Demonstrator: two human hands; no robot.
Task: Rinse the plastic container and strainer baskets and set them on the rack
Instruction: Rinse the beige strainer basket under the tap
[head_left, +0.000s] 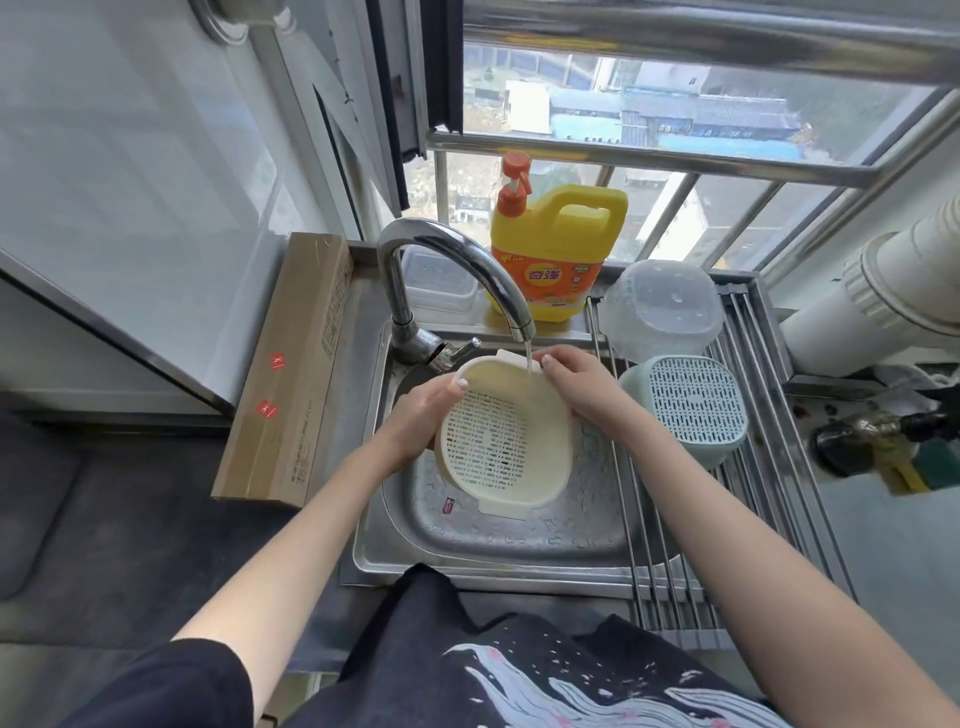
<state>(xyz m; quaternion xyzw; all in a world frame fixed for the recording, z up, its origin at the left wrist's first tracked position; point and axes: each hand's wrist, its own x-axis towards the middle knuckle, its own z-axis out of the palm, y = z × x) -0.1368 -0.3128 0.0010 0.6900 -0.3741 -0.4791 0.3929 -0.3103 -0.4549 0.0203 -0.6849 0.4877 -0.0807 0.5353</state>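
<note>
A cream strainer basket (498, 447) is tilted over the steel sink (519, 540), its slotted bottom facing me. My left hand (415, 421) grips its left rim and my right hand (576, 384) grips its upper right rim. Water runs from the faucet (457, 270) onto the basket's top edge. On the roll-up rack (769, 483) to the right, a pale green strainer basket (691, 405) and a clear plastic container (662, 312) both lie upside down.
A yellow dish soap jug (556, 254) stands behind the sink next to a clear lidded box (439, 280). A long cardboard box (296, 364) lies left of the sink. White pipes (883, 291) and a valve (872, 441) sit at the right.
</note>
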